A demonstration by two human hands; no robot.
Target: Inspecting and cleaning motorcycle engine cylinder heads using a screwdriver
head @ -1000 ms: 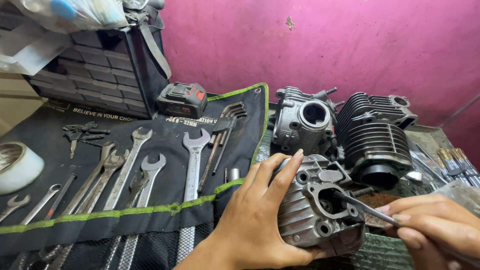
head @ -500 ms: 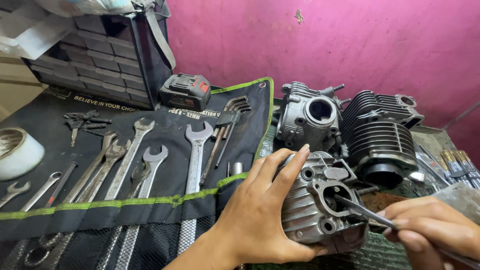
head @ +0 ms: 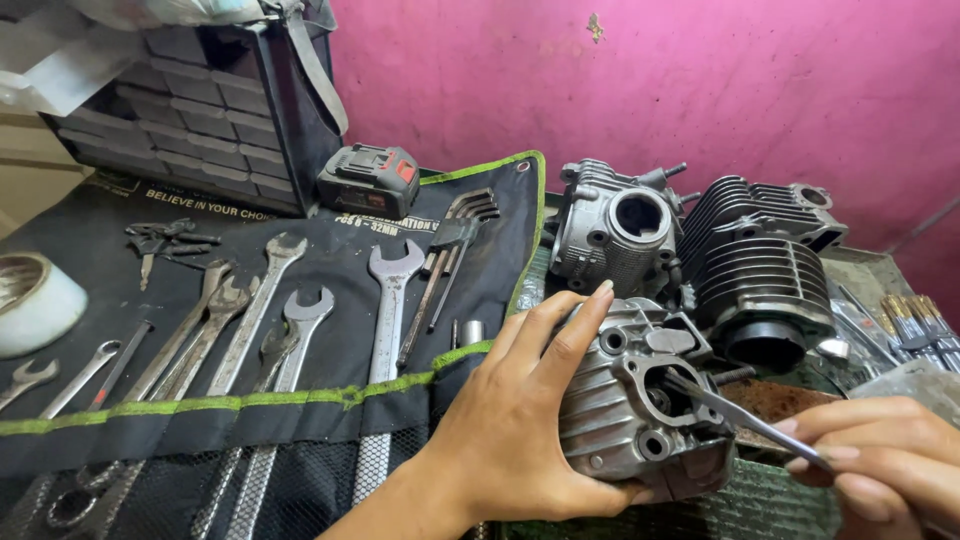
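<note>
Scraper tip [head: 690, 385] deeper inside hand-held cylinder head [head: 640, 410]

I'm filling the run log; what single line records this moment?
left hand: grips grey engine cover | right hand: holds thin metal tool, tip in cover opening | nearby: spanners on tool roll

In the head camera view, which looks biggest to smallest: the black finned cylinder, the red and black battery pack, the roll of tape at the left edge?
1. The black finned cylinder looks plainly largest.
2. and 3. The battery pack and the roll of tape look about alike. The tape is cut off by the frame edge and lies nearer the camera, so I would not rank them.
</note>
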